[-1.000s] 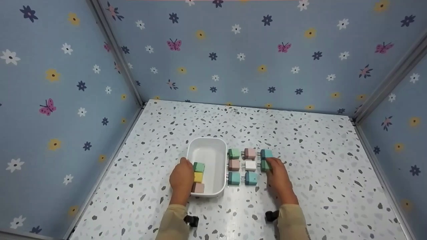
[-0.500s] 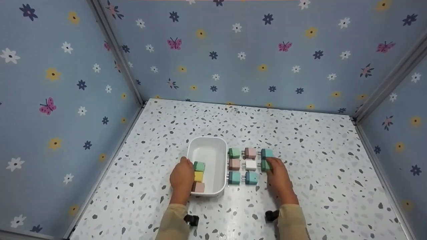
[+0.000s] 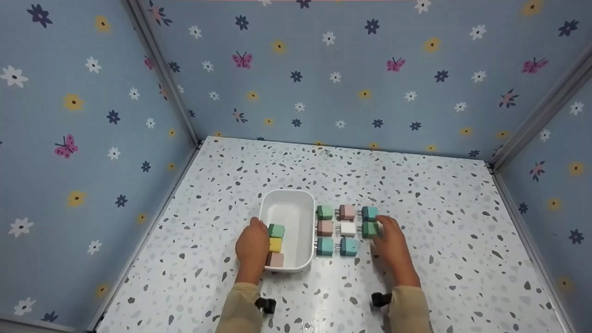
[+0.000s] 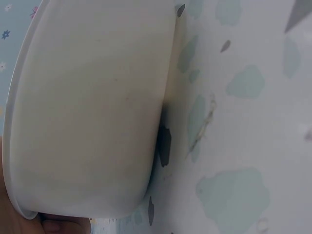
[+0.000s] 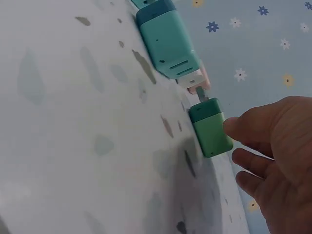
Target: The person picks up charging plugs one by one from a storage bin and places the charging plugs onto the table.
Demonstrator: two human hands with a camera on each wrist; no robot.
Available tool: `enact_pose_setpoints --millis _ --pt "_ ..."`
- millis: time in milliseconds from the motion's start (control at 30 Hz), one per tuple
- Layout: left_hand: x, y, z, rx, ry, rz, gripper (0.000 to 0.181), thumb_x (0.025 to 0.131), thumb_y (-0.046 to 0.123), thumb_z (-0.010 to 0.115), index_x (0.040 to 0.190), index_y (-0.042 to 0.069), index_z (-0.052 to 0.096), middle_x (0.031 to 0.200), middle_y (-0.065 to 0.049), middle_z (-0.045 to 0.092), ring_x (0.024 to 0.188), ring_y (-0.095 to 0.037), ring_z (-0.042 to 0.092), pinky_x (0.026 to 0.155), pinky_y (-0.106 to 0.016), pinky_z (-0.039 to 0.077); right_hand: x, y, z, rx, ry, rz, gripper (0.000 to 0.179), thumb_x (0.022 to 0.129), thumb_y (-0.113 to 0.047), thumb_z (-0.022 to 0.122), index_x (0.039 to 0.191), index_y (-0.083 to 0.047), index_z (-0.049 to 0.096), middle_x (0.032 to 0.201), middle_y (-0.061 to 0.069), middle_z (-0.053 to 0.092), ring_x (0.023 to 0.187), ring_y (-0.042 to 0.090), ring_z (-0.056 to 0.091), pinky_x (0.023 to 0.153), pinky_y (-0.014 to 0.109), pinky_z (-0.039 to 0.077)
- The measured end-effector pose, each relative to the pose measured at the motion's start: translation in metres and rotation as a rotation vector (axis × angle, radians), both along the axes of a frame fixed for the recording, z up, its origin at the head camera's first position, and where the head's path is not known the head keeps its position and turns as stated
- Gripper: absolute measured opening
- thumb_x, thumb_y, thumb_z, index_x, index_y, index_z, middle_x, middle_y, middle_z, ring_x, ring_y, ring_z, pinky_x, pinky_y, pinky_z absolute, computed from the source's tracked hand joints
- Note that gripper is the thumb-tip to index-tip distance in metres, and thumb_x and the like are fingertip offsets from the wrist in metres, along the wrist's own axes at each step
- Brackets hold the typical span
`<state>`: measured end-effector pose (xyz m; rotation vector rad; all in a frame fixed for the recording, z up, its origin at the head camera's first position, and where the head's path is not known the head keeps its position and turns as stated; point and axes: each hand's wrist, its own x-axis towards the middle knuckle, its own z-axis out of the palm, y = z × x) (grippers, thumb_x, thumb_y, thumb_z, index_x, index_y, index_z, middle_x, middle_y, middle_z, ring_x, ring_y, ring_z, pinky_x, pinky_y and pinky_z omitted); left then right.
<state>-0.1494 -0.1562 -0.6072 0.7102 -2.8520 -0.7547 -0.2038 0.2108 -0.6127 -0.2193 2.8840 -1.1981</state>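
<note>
My left hand (image 3: 253,245) grips the near left side of a white plastic tub (image 3: 289,269), its fingers curled at the rim in the left wrist view. Along that side inside lie a green, a yellow (image 3: 275,244) and a pink charger plug (image 3: 276,260). To the right of the tub, my right hand (image 3: 394,245) is beside a green charger plug (image 5: 212,129). Thumb and fingers are spread loosely, with the thumb tip right at the plug's edge in the right wrist view. The green plug rests on the table, its prongs pointing left.
More plugs stand in rows between tub and right hand: green (image 3: 325,212), pink (image 3: 347,212), blue (image 3: 370,213), another pink (image 3: 325,228), white (image 3: 348,229) and two teal ones (image 3: 349,246). Flower-patterned walls (image 3: 323,92) enclose the speckled table (image 3: 231,175).
My right hand has loosened its hold on the green charger plug and drawn slightly to the right, baring more of it. The left hand and tub have stayed put.
</note>
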Motion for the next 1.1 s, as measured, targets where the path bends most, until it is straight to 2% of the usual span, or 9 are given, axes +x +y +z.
enact_pose_setpoints --millis 267,400,533,667,867,967,1100 --pt "-0.001 -0.001 0.001 0.003 0.003 0.002 0.036 0.111 0.032 0.04 0.114 0.004 0.062 0.083 -0.012 0.069 0.069 -0.024 0.065 0.059 -0.042 0.048 0.008 -0.013 0.032 -0.055 0.098 0.01 0.055 0.095 -0.006 0.071 0.146 -0.002 0.05 0.15 0.021 0.046 0.141 0.039 0.045 0.115 0.055 0.035" --pt "-0.002 -0.002 0.001 0.007 0.006 0.002 0.036 0.111 0.032 0.041 0.115 0.003 0.062 0.084 -0.013 0.069 0.069 -0.024 0.065 0.06 -0.042 0.048 0.013 -0.03 0.045 -0.063 0.122 0.007 0.055 0.095 -0.008 0.072 0.146 -0.005 0.052 0.149 0.019 0.048 0.14 0.036 0.047 0.115 0.053 0.036" --pt "-0.002 -0.003 0.002 0.013 -0.004 0.015 0.036 0.111 0.032 0.04 0.116 0.004 0.062 0.086 -0.013 0.07 0.07 -0.026 0.066 0.06 -0.043 0.049 0.021 -0.057 0.051 -0.111 0.168 0.053 0.056 0.093 -0.01 0.076 0.144 -0.008 0.054 0.146 0.015 0.053 0.137 0.033 0.05 0.115 0.05 0.037" --pt "-0.004 -0.003 0.003 0.023 -0.011 0.015 0.036 0.111 0.033 0.04 0.115 0.003 0.061 0.087 -0.014 0.07 0.071 -0.028 0.066 0.06 -0.044 0.049 0.031 -0.085 0.055 -0.13 0.199 0.123 0.057 0.091 -0.014 0.079 0.143 -0.012 0.056 0.143 0.01 0.056 0.135 0.029 0.053 0.114 0.048 0.039" --pt "-0.001 -0.002 0.003 0.001 0.017 0.009 0.034 0.111 0.031 0.041 0.111 0.004 0.062 0.08 -0.012 0.068 0.064 -0.024 0.062 0.056 -0.041 0.046 0.046 -0.123 0.057 -0.093 0.183 0.23 0.057 0.091 -0.021 0.08 0.143 -0.015 0.056 0.142 0.005 0.056 0.136 0.025 0.052 0.112 0.045 0.042" --pt "0.001 -0.001 0.002 0.005 0.03 0.006 0.034 0.111 0.031 0.041 0.11 0.003 0.062 0.079 -0.012 0.067 0.063 -0.023 0.06 0.055 -0.04 0.045 0.057 -0.138 0.053 -0.077 0.176 0.317 0.057 0.092 -0.023 0.079 0.144 -0.014 0.056 0.141 0.004 0.056 0.132 0.023 0.055 0.108 0.044 0.046" --pt "0.001 -0.001 0.001 0.007 0.037 0.005 0.034 0.11 0.03 0.042 0.11 0.003 0.062 0.082 -0.014 0.069 0.067 -0.028 0.065 0.057 -0.044 0.048 0.071 -0.156 0.042 -0.033 0.188 0.415 0.053 0.095 -0.024 0.076 0.143 -0.013 0.057 0.139 0.003 0.057 0.129 0.021 0.057 0.105 0.042 0.048"
